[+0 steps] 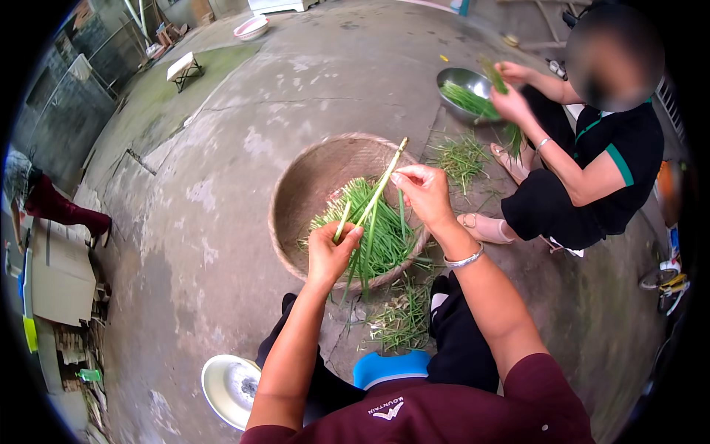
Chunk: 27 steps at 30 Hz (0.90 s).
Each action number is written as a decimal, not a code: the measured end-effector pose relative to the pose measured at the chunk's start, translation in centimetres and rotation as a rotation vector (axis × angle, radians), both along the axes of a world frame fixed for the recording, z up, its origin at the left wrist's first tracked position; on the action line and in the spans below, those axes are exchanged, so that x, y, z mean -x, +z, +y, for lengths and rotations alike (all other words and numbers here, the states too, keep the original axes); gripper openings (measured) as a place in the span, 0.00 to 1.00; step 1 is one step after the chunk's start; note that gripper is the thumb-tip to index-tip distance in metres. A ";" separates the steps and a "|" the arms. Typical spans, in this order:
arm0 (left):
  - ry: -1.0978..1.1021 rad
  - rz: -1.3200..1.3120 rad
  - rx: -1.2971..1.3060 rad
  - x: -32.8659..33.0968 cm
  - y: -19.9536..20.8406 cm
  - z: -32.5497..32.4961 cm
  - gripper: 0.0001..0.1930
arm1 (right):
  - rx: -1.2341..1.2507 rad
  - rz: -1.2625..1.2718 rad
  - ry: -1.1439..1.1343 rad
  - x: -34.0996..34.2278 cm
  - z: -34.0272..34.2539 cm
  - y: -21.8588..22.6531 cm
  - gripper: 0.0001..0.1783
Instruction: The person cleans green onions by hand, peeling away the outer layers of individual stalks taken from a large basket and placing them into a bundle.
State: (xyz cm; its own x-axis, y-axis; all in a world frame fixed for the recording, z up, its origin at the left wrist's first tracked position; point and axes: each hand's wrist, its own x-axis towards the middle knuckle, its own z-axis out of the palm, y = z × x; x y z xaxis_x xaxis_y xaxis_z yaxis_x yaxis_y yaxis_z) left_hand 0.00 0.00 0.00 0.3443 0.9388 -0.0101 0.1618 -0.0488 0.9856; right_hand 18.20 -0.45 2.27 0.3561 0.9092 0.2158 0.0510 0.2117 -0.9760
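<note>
Pinching the pale end of a long green stalk (pixel 379 189) between right hand (pixel 425 194) fingertips while the left hand (pixel 330 254) closed around its lower stems above the woven basket (pixel 296 194), the person would have done best stripping gently, letting trimmings fall clear.

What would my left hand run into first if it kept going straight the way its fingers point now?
Probably the greens heaped in the woven basket. The left hand, gripping a green stalk, points up and right over them; depth is unclear, so it might pass above toward the right hand.
</note>
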 end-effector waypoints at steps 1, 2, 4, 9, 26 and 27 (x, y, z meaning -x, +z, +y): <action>-0.013 0.010 -0.012 -0.1 0.1 0.0 0.06 | 0.008 -0.039 -0.039 -0.1 0.1 -0.1 0.06; -0.026 0.021 -0.023 -0.1 0.1 0.0 0.06 | 0.015 -0.077 -0.079 -0.2 0.1 -0.2 0.06; -0.019 -0.013 -0.017 -0.3 -0.1 -0.1 0.06 | 0.049 -0.076 -0.100 -0.2 0.2 -0.2 0.06; -0.013 -0.030 0.002 -0.2 0.1 -0.1 0.06 | 0.040 0.101 -0.249 -2.0 0.9 0.8 0.06; -0.272 -0.169 0.355 1.7 1.3 -0.1 0.07 | 0.015 0.200 -0.363 -5.7 0.2 1.3 0.05; -0.270 -0.171 0.360 1.9 1.2 -0.1 0.07 | 0.019 0.202 -0.374 -5.9 0.0 1.4 0.05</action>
State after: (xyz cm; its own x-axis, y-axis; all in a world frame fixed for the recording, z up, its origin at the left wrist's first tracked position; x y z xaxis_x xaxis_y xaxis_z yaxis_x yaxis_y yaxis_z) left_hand -1.88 -0.11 1.20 0.6003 0.7629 -0.2400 0.0249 0.2822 0.9590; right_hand 24.08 -0.41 3.64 0.6954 0.7127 0.0923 -0.0718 0.1967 -0.9778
